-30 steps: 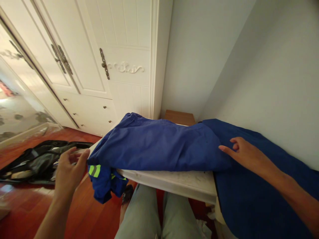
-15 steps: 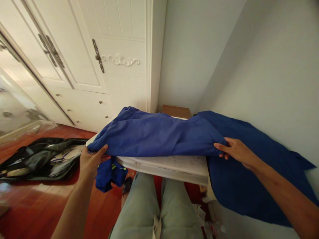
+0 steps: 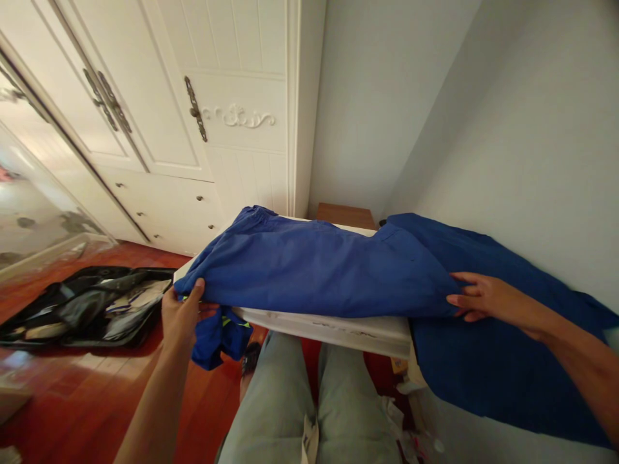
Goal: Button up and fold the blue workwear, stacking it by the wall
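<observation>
The left hand (image 3: 181, 312) grasps the near left corner of the blue garment (image 3: 314, 267), thumb on top and fingers curled beneath, at the left of the frame's middle. The right hand (image 3: 476, 298) is at the garment's near right end, right of centre; its thumb and fingertips are at the cloth, thumb and forefinger parted, and I cannot tell whether they pinch it or only rest there.

The garment lies across the middle of the frame on a white counter (image 3: 333, 330), its near edge running almost straight between the two hands and its surface lightly creased. At its far left corner the cloth is gathered. A bright blue piece with yellow-green bands (image 3: 222, 338) hangs off the counter below the left hand. On the right, a darker blue cloth (image 3: 488, 367) spreads from the counter toward the lower right, under the right forearm; whether it joins the garment is unclear.

An open black suitcase (image 3: 62, 306) with clothes inside lies on the red wood floor (image 3: 87, 406) at the left. A white wardrobe (image 3: 242, 58) with dark handles fills the upper left, and a brown box (image 3: 345, 214) shows just beyond the counter. Grey-green trousers (image 3: 271, 406) cover the person's legs at bottom centre.
</observation>
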### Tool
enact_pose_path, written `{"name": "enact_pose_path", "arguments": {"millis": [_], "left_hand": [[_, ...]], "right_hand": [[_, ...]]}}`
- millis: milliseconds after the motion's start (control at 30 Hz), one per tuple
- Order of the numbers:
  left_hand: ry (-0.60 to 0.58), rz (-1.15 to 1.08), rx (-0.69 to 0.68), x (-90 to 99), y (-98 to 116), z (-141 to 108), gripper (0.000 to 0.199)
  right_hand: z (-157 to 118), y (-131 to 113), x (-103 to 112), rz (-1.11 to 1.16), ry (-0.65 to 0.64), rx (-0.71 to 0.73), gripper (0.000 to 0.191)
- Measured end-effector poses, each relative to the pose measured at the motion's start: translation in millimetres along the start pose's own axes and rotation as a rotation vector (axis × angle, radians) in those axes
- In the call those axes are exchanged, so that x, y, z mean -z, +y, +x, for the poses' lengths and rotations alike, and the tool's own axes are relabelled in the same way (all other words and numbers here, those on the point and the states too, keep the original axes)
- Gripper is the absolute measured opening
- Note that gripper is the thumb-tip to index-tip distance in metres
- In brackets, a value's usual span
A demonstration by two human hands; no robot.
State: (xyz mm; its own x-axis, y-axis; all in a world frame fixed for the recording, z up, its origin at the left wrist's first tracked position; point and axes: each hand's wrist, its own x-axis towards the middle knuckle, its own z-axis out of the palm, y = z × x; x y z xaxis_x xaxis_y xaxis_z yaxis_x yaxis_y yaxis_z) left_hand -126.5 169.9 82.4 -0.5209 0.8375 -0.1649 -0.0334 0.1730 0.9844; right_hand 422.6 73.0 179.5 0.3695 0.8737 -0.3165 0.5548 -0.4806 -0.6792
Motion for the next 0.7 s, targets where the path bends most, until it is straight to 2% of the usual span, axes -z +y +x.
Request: {"name": "enact_pose_path", "arguments": {"millis": [100,167,200,300,367,467,533,600,700], "left_hand": [[-0.076,0.008,0.029,8.1,4,-3,0.041],[-0.070,0.007,0.015,12.7,4,-6,0.044],[-0.048,-0.025,0.000,13.8,4,-8,0.047],[-0.006,-0.240,-0.002,10.8,4,-18,0.047],[-0.011,-0.368,0.049,5.0,4,-27,0.034],[0.013,-0.466,0.131,-3.7,8,-35,0.015],[0.018,-0.531,0.194,-7.1,12,-36,0.006],[0.007,-0.580,0.251,-8.5,16,-33,0.003],[0.023,-0.586,0.313,-7.8,22,-27,0.009]], "right_hand": [[6,-2,8,-0.024,0.220,0.076,0.089],[7,-10,5,-0.101,0.364,0.263,0.084],[6,-16,-1,-0.147,0.389,0.370,0.080],[4,-48,-32,-0.294,0.321,0.700,0.069],[10,-78,-60,-0.388,0.257,0.909,0.062],[36,-126,-101,-0.456,0.138,1.091,0.056],[62,-156,-125,-0.479,0.076,1.106,0.051],[90,-183,-146,-0.497,0.042,0.996,0.044],[123,-215,-172,-0.499,0.024,0.893,0.037]]}}
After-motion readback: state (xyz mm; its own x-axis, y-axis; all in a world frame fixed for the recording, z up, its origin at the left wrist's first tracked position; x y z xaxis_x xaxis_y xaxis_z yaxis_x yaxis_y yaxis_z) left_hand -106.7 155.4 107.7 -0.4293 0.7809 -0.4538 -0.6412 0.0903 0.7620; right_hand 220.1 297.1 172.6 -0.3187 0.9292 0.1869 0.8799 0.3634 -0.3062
